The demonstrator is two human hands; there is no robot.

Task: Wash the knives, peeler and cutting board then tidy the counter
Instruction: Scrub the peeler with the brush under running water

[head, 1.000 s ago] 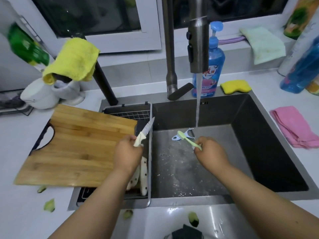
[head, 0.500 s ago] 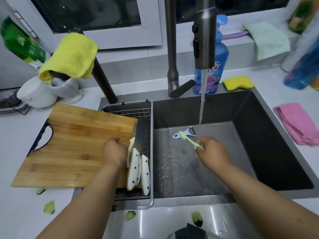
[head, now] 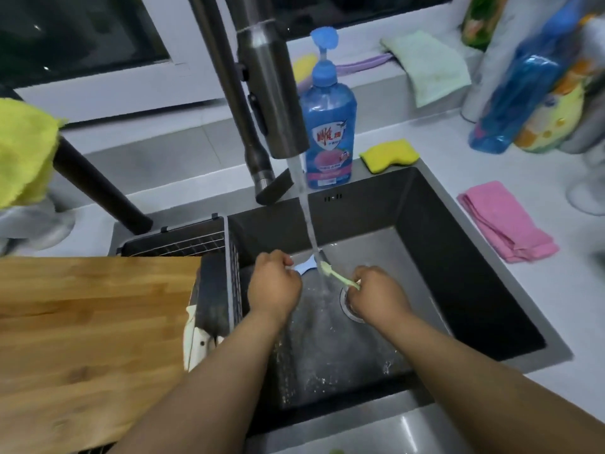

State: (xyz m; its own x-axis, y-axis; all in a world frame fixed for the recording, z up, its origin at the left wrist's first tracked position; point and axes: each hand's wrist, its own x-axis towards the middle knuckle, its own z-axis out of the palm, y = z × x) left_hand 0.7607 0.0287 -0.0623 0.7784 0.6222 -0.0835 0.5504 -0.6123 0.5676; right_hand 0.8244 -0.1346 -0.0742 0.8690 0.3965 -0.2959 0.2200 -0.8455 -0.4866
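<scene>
In the dark sink water runs from the faucet. My right hand grips a pale green brush whose head sits in the stream. My left hand has its fingers curled at the handle end of the light blue peeler, which lies just left of the brush head. White-handled knives stand in the wire drain rack at the sink's left. The wooden cutting board lies across the rack and the counter on the left.
A blue dish soap bottle and a yellow sponge stand behind the sink. A pink cloth lies on the right counter, with bottles behind it. A yellow cloth hangs at far left, a green one on the sill.
My left hand set the knife down in the rack, then moved right into the sink to the peeler. The right hand kept the brush under the water.
</scene>
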